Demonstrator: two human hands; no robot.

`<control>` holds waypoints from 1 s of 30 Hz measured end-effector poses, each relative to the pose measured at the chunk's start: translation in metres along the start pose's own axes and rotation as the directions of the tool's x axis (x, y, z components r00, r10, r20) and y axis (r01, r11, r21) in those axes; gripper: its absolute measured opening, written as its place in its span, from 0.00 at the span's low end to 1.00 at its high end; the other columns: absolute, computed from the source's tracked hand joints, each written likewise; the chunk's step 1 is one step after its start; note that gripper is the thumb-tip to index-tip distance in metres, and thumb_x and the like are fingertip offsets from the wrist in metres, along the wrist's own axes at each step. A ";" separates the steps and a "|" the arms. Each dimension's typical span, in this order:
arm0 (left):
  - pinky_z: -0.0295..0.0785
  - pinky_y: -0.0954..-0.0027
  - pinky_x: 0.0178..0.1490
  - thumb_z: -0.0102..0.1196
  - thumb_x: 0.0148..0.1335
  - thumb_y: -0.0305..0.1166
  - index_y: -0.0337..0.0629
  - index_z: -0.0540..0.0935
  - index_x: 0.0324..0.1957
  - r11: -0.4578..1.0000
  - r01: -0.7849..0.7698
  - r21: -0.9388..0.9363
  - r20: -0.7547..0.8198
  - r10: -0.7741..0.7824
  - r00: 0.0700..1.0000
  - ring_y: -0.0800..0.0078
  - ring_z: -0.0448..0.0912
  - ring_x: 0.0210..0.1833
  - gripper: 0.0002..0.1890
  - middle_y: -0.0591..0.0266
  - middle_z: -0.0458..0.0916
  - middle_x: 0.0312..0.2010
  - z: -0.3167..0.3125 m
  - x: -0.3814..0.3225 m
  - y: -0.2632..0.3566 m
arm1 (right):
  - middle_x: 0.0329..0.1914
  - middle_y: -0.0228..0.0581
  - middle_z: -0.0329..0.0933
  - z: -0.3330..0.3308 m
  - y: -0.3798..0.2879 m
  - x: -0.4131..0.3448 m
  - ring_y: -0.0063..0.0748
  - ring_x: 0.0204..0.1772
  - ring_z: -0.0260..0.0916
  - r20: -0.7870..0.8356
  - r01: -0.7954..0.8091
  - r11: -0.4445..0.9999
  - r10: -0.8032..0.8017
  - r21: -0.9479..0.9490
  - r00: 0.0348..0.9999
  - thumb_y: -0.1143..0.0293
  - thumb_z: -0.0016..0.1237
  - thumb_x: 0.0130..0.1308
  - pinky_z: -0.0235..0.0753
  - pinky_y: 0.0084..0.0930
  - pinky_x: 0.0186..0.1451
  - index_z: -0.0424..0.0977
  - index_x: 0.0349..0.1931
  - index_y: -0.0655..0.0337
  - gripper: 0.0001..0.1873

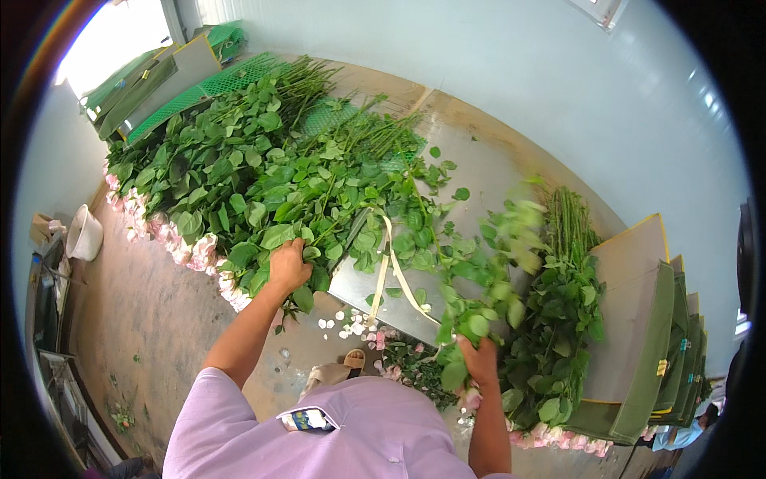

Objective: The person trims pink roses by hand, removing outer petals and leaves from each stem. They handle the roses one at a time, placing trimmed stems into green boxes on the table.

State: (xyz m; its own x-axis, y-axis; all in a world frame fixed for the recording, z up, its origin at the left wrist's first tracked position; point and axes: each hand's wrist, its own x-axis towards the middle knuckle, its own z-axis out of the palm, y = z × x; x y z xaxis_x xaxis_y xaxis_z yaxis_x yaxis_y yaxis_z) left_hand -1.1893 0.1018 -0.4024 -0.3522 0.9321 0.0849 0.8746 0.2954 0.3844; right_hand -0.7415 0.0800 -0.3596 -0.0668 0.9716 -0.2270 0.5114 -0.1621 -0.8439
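Observation:
My left hand [291,265] is at the near edge of a large heap of leafy rose stems [263,155], its fingers curled at a stem among the leaves. Pale pink rose blooms [179,242] hang along the heap's lower left side. My right hand [480,359] is closed around leafy rose stems [479,299], whose upper leaves are blurred; a pink bloom [471,398] shows below the hand. Between my hands, a cream strap [389,257] lies over the metal table [359,286]. Another bunch of roses [556,311] lies just right of my right hand.
Green fabric-covered boards with clips [649,353] stand at the right, and similar boards [143,84] at the upper left. Green mesh [197,96] lies under the heap. Cut foliage and petals [413,365] lie on the floor. A white bucket [85,233] stands left; a person [685,434] is far right.

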 end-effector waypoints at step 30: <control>0.72 0.62 0.55 0.62 0.46 0.31 0.42 0.63 0.66 0.705 0.076 -0.705 0.289 0.188 0.939 0.49 0.77 0.51 0.42 0.41 0.78 0.49 0.052 -0.023 0.183 | 0.38 0.50 0.79 -0.073 -0.024 -0.052 0.45 0.41 0.77 -0.382 0.251 0.919 -0.359 -0.305 0.851 0.66 0.56 0.60 0.75 0.35 0.44 0.76 0.40 0.68 0.14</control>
State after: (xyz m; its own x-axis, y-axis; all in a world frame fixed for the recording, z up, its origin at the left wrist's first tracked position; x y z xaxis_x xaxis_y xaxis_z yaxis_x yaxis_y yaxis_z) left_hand -1.0041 0.1453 -0.3823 -0.0697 0.9911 -0.1136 0.3545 0.1310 0.9258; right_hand -0.6878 0.0455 -0.2922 0.0866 0.9513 0.2958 0.7140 0.1478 -0.6844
